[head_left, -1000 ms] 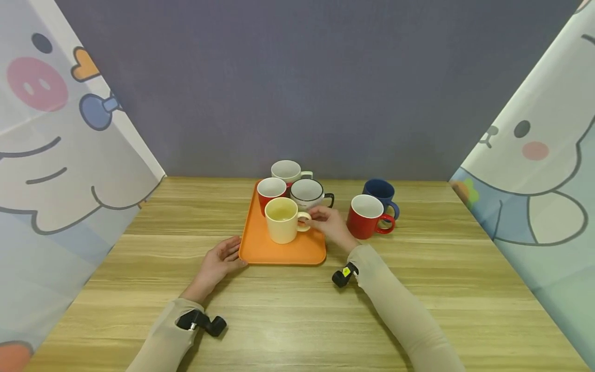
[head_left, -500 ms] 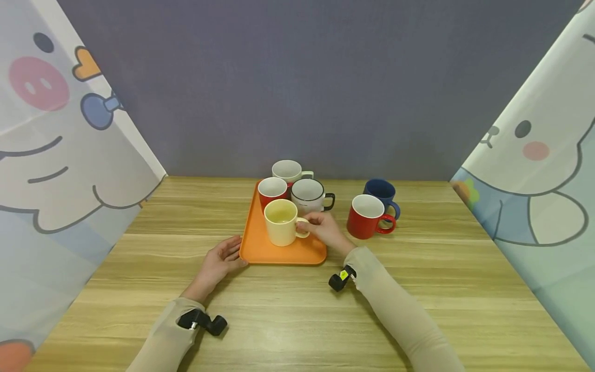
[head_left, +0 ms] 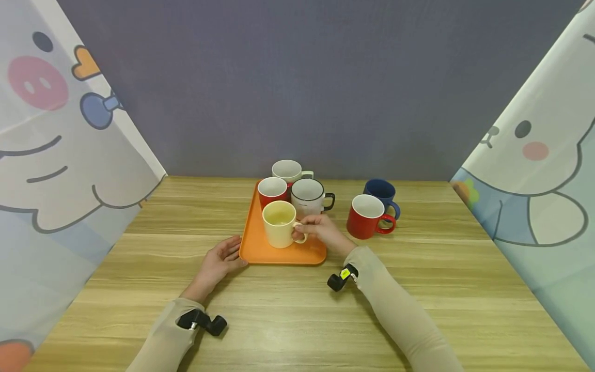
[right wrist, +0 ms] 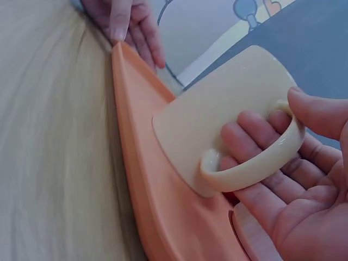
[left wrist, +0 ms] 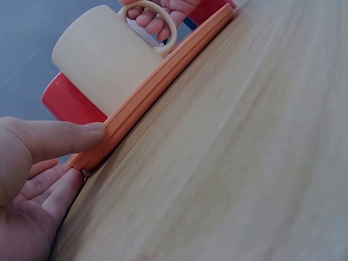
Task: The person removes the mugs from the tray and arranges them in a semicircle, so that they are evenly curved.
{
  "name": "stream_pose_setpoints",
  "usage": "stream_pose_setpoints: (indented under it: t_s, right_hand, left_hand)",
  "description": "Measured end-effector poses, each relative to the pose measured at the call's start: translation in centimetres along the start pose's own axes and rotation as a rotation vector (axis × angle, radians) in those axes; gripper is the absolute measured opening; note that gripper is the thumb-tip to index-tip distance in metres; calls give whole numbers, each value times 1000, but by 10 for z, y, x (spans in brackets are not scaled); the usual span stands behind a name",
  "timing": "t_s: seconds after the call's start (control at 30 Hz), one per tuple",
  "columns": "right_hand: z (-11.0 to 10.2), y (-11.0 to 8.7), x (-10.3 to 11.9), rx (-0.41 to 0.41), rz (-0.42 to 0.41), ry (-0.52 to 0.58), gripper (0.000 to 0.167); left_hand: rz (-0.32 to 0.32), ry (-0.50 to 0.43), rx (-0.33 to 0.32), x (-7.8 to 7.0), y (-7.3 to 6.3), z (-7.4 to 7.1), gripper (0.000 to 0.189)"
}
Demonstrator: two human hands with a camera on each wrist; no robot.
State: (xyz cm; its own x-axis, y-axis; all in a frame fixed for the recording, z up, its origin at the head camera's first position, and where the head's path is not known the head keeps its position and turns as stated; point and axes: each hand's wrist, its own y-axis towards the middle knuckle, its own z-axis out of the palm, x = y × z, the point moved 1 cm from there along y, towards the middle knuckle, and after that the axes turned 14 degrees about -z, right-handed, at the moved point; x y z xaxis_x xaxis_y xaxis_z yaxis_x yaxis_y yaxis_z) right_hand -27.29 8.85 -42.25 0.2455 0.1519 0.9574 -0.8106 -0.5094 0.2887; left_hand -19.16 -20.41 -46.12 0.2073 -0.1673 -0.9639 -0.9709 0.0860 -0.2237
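Observation:
In the head view a pale yellow mug (head_left: 280, 227) stands upright over the front half of an orange tray (head_left: 260, 254). My right hand (head_left: 322, 231) holds it by the handle; in the right wrist view the fingers pass through the handle (right wrist: 261, 166) and the thumb lies on its top. My left hand (head_left: 220, 262) grips the tray's near left corner, the thumb (left wrist: 76, 136) against the front rim and the fingers along the left side. Behind the yellow mug are a red mug (head_left: 271, 193) with a white inside and a white mug (head_left: 304, 204) with a black rim and handle.
Another white mug (head_left: 285, 169) stands at the back. To the right of the tray, a red mug (head_left: 360, 221) and a dark blue mug (head_left: 382, 190) stand on the wooden table (head_left: 288, 320). A grey wall (head_left: 297, 93) rises behind, with cartoon-printed sheets on both sides.
My right hand has shifted the yellow mug a little nearer to me and slightly left, away from the black-rimmed mug. The left hand stays at the tray corner.

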Motion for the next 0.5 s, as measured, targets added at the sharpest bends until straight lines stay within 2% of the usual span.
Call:
stream_pose_setpoints:
  t_s: [0.13,0.3,0.4,0.5]
  right_hand:
    - [4,0,0,-11,49,25,13]
    - [10,-1,0,-39,91,46,19]
    - [14,-1,0,-55,95,66,21]
    - [17,-2,1,-69,112,93,23]
  left_hand:
    - [-4,-2,-5,0,0,0,73]
    - [1,-5,-7,1,0,0,73]
    - [49,-5,0,4,0,-1,75]
    - [125,-22,3,7,0,0,76]
